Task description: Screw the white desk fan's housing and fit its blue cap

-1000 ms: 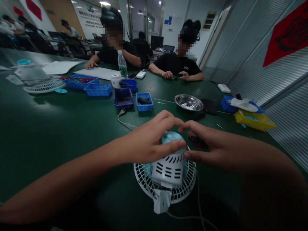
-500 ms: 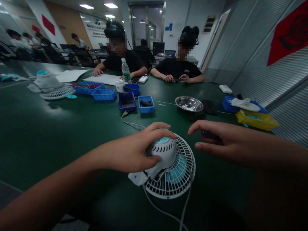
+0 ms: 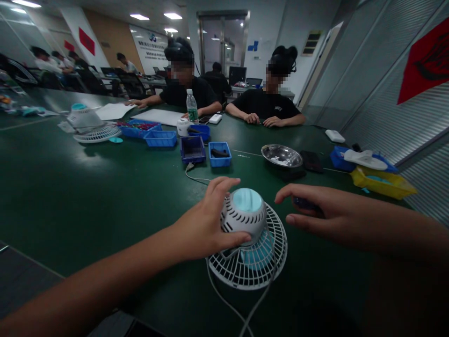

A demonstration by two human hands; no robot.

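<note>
A small white fan lies grille-down on the green table, its motor housing with a light blue cap facing up. My left hand is wrapped round the left side of the housing. My right hand hovers just right of the fan, fingers curled over a small dark object that I cannot name. A white cord runs from the fan toward me.
Beyond the fan stand blue bins, a steel bowl and a dark phone. A yellow tray sits far right, another fan far left. Two people in black sit across the table.
My left hand has turned the fan round on the table, so its base bracket no longer faces me. My right hand has drawn back from the housing, still curled on the dark object.
</note>
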